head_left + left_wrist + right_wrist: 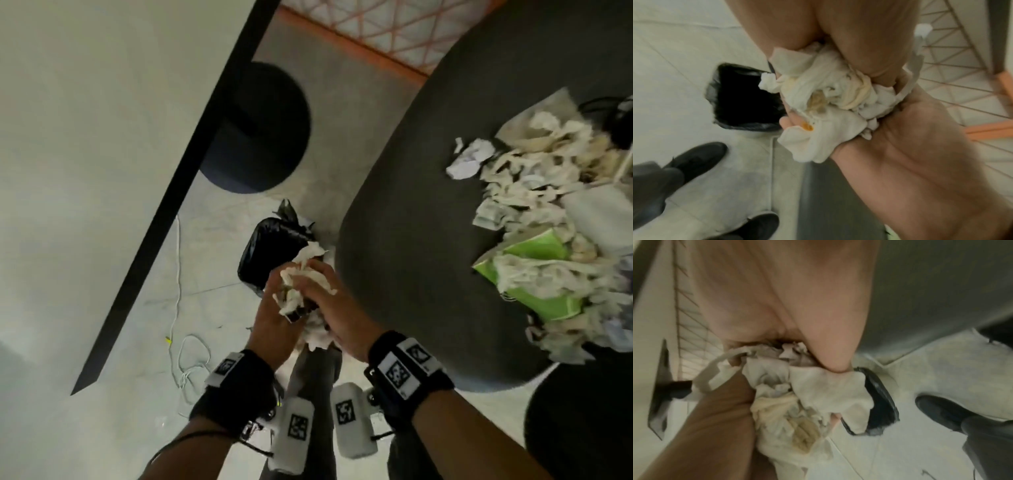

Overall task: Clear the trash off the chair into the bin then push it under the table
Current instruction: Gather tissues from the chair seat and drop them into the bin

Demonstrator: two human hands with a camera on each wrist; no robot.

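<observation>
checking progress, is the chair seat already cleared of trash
No, a pile of crumpled tissues and a green packet lies on the chair seat.

Light is dim and flat, slightly greenish, with no hard shadows on the pale floor (205, 274). The head view bends straight lines near its edges, and the heap of paper on the chair (411, 240) smears with motion blur. Both wrist views are soft and grainy; the tissue wad (824, 104) is sharper than the skin close to the lens
</observation>
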